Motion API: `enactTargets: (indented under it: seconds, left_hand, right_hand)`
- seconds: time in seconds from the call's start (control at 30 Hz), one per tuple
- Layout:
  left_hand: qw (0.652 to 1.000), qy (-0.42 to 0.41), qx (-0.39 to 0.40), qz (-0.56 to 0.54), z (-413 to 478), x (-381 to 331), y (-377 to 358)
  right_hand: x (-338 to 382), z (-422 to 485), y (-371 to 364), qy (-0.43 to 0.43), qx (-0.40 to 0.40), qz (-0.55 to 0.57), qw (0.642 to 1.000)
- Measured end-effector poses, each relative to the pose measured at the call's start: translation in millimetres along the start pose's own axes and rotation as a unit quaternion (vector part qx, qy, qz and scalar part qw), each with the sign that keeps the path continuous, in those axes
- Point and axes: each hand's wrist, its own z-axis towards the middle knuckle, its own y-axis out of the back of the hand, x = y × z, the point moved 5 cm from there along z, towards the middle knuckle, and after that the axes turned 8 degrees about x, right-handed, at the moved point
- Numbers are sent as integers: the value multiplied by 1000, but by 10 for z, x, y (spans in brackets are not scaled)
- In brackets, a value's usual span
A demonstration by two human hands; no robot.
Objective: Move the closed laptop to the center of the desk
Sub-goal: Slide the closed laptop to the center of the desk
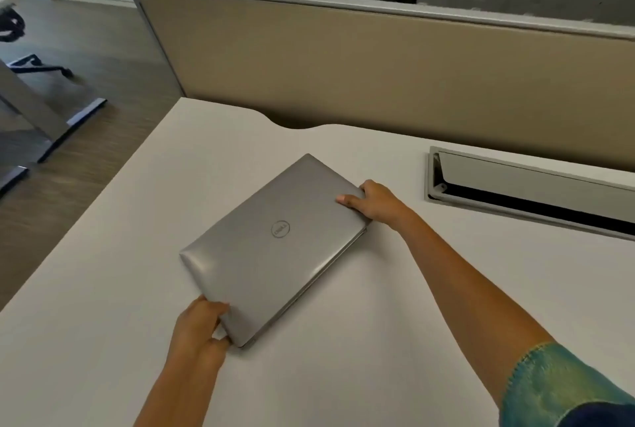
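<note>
A closed silver laptop [271,248] with a round logo on its lid lies at an angle on the white desk [395,323], towards the desk's left half. My left hand [197,330] grips its near corner, thumb on the lid and fingers curled under the edge. My right hand [376,201] holds the far right corner, thumb on top. Whether the laptop rests on the desk or is slightly raised I cannot tell.
An open cable tray slot [529,193] is set into the desk at the right rear. A beige partition panel [343,59] runs along the desk's back edge. The desk's left edge drops to a wood floor with another desk's leg [51,117].
</note>
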Motion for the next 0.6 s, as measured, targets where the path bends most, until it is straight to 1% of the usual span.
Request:
enactTargets:
  seconds: [0.13, 0.33, 0.47, 0.6]
  left_hand:
    - [998, -33, 28, 53, -292, 362, -202]
    - [987, -47, 95, 117, -703, 889, -705]
    - [971, -45, 148, 182, -940, 1228, -1104]
    - [950, -52, 191, 242, -1138, 1514, -1483]
  right_hand:
    - [-647, -823, 124, -36, -45, 88, 994]
    - [-1790, -2050, 266, -107, -128, 161, 973]
    - [-2440, -2772, 307, -156, -180, 202, 950]
    - [-2930, -3333, 314, -199, -220, 223, 928]
